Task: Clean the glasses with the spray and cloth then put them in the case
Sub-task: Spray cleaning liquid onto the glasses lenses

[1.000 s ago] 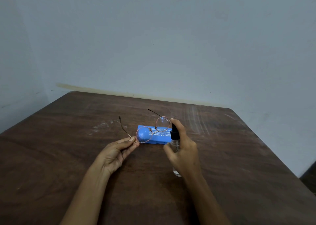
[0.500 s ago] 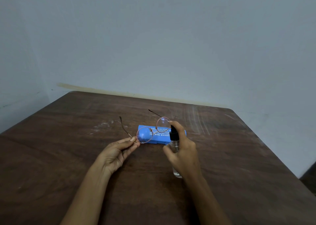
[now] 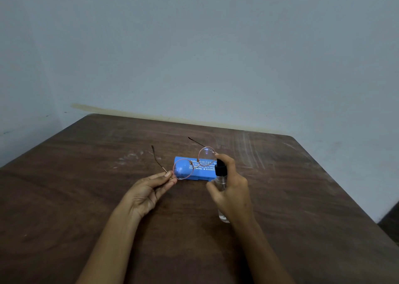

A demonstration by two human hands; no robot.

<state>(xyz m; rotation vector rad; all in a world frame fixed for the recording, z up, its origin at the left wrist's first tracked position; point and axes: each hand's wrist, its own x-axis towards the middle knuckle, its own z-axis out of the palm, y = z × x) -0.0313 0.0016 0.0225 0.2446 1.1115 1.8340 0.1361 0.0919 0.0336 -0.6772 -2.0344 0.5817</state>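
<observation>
Round glasses (image 3: 183,168) with a thin copper frame hang above the table, arms unfolded and pointing away from me. My left hand (image 3: 149,191) pinches them at the left hinge. My right hand (image 3: 232,191) grips a small clear spray bottle (image 3: 222,181) with a black nozzle, forefinger on top, the nozzle facing the right lens. A shut blue case (image 3: 203,171) with white print lies on the table just behind the glasses. I see no cloth.
The dark brown wooden table (image 3: 86,197) reaches to a pale wall at the back. Its right edge (image 3: 349,197) drops off to a dark floor at the lower right.
The glasses have tilted slightly, the right lens a little higher. The right hand with the bottle has shifted a touch; the forefinger stays on the nozzle.
</observation>
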